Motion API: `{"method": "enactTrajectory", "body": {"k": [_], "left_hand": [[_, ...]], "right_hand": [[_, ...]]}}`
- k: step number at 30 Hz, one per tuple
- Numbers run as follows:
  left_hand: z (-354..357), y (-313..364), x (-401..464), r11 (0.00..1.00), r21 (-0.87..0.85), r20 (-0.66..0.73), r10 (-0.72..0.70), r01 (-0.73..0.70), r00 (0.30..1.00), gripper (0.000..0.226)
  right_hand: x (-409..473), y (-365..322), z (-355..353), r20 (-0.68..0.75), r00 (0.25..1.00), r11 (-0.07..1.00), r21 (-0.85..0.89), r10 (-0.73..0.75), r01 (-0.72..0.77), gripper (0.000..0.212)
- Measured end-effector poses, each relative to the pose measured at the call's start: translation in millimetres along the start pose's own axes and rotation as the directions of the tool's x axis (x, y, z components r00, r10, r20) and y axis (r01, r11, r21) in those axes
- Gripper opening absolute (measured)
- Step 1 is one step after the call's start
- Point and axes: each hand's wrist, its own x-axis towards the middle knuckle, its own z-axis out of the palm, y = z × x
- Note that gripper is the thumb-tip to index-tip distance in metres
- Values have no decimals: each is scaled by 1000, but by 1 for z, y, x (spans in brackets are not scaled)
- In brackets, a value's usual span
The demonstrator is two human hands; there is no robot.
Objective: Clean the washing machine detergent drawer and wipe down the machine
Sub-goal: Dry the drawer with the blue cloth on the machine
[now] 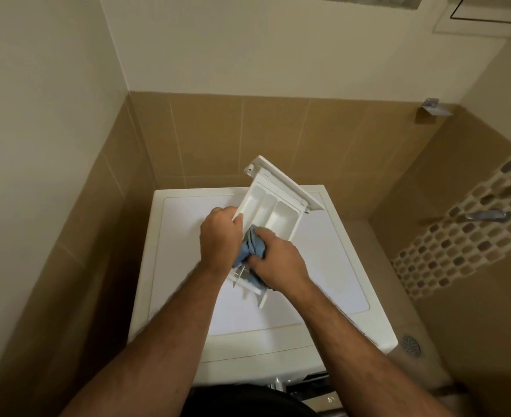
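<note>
A white detergent drawer (270,206) with three compartments is held tilted above the white washing machine top (323,266). Its front panel points up and away from me. My left hand (221,236) grips the drawer's left wall, thumb over the rim. In my right hand (278,260) is a bunched blue cloth (252,245), which it presses into the near end of the drawer. The drawer's near end is partly hidden behind both hands.
The machine stands in a narrow tiled corner, with brown wall tiles close on the left and behind. At the right are a mosaic strip, a metal tap (489,215) and a floor drain (410,344). A small metal bracket (432,108) sits on the back wall.
</note>
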Motion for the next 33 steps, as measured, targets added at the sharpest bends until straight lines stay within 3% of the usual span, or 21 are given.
{"method": "enactTrajectory", "body": {"k": [3,6,10,14,16,18,21,23,25,29,33], "left_hand": [[-4,-7,0,998,-55,-37,-33,31,999,28],[-3,-6,-1,995,-90,-45,-57,53,997,28],[1,0,-3,996,-83,-61,-26,21,998,29],[5,7,-5,998,-65,-31,3,-5,1000,26],[4,10,-6,998,-54,-35,36,-38,999,24],[2,12,-7,997,-42,-52,65,-68,997,24],[-1,13,-8,995,-11,-54,97,-98,994,24],[-2,13,-8,992,-3,-59,123,-123,991,22],[-2,13,-8,990,2,-64,141,-141,988,20],[-1,11,-10,990,12,-64,139,-138,988,23],[1,12,-10,991,-14,-55,134,-135,989,23]], "right_hand": [[3,11,-26,-116,991,991,128,65,-50,57],[11,17,-50,-97,994,990,131,57,-44,52],[23,-3,-56,-202,979,986,158,-16,49,37],[40,-22,-53,-254,967,997,-81,-36,16,29],[45,-26,-53,-219,975,979,-203,-36,-10,26],[48,-27,-53,-135,991,976,-216,-9,-21,25],[52,-24,-56,4,999,998,59,35,-36,22],[55,-22,-58,67,997,959,278,41,-58,7],[56,-20,-61,136,990,929,358,47,-93,7],[61,-16,-65,229,973,949,298,39,-108,30],[66,-14,-69,333,943,972,215,16,-93,29]]}}
